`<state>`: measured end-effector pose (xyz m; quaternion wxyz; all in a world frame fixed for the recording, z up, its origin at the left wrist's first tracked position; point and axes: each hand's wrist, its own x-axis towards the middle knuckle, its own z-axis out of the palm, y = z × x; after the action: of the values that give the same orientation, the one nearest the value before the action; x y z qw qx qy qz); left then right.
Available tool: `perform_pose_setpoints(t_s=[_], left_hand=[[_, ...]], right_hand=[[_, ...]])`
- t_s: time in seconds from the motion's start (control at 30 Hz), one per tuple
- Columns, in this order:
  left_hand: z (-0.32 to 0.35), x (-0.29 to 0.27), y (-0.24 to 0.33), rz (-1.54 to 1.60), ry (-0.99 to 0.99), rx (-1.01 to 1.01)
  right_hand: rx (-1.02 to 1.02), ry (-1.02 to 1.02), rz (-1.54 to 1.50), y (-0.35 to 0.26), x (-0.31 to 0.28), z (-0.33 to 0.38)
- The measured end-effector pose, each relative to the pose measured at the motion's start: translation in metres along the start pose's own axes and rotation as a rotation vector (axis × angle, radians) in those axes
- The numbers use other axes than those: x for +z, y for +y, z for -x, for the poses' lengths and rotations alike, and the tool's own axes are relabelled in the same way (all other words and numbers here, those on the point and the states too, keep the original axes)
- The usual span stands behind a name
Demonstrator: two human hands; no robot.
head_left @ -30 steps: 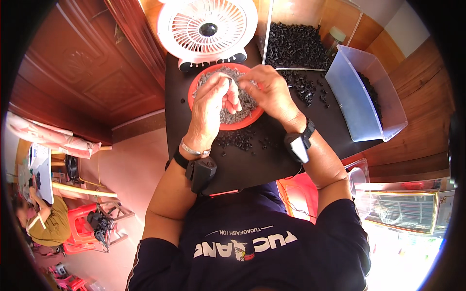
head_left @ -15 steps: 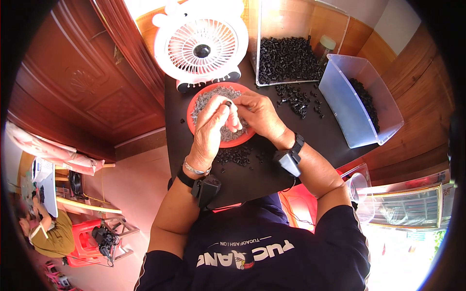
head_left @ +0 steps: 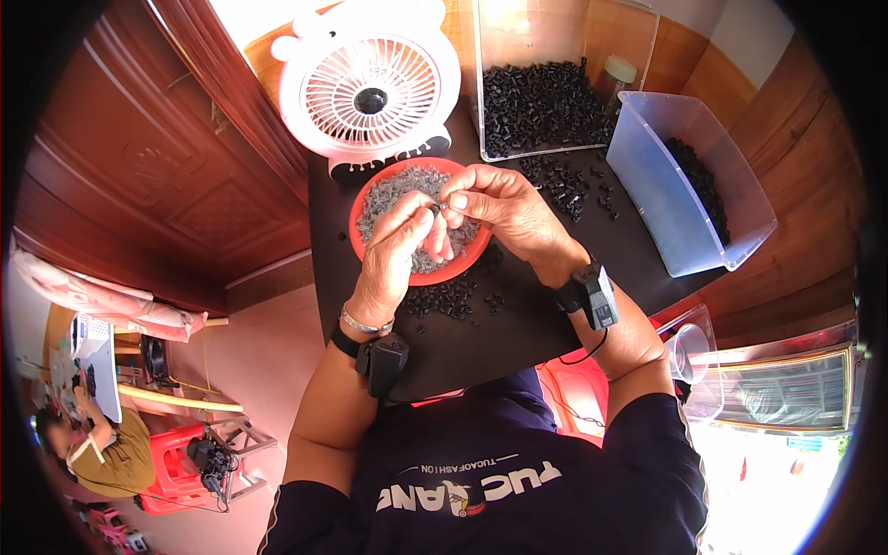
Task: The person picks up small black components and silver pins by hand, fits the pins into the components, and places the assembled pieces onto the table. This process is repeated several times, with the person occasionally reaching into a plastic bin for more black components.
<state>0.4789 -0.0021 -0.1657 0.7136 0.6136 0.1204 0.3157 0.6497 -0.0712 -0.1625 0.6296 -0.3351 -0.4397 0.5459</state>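
Observation:
Above a red bowl (head_left: 356,231) heaped with small clear plastic pieces (head_left: 393,188), my two hands meet fingertip to fingertip. My left hand (head_left: 393,248) pinches a small black plastic part (head_left: 435,210), its end showing between thumb and forefinger. Thumb and forefinger of my right hand (head_left: 513,215) are pressed together right beside that part; whatever they grip is too small to name. Loose black plastic parts (head_left: 450,301) lie on the table just in front of the bowl.
A white fan (head_left: 370,100) stands behind the bowl on the dark table (head_left: 444,351). Behind right, a clear bin (head_left: 479,83) holds many black parts, with more spilled before it (head_left: 564,190). Further right is a bluish plastic tub (head_left: 661,203). Another person (head_left: 116,453) sits far left.
My right hand has turned and its wrist has shifted right, so its thumb and forefinger now show beside the black part. My left hand keeps its pinch. The whole view has shifted slightly.

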Motion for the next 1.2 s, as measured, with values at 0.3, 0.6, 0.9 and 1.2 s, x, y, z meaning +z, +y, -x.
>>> perform_pose_setpoints(t_s=[0.3,0.6,0.9,1.2], left_hand=[[0.000,-0.010,-0.001,-0.194,-0.104,0.049],[0.001,-0.007,-0.003,-0.268,-0.129,0.064],[0.000,-0.004,-0.006,-0.058,-0.034,0.049],[-0.008,-0.011,-0.013,0.004,0.156,0.062]], right_hand=[[-0.016,-0.071,0.123,-0.006,0.007,0.003],[-0.051,-0.148,0.133,-0.009,0.006,0.005],[0.115,0.050,0.271,0.001,-0.006,-0.006],[0.024,0.411,1.608,-0.042,-0.111,0.008]])
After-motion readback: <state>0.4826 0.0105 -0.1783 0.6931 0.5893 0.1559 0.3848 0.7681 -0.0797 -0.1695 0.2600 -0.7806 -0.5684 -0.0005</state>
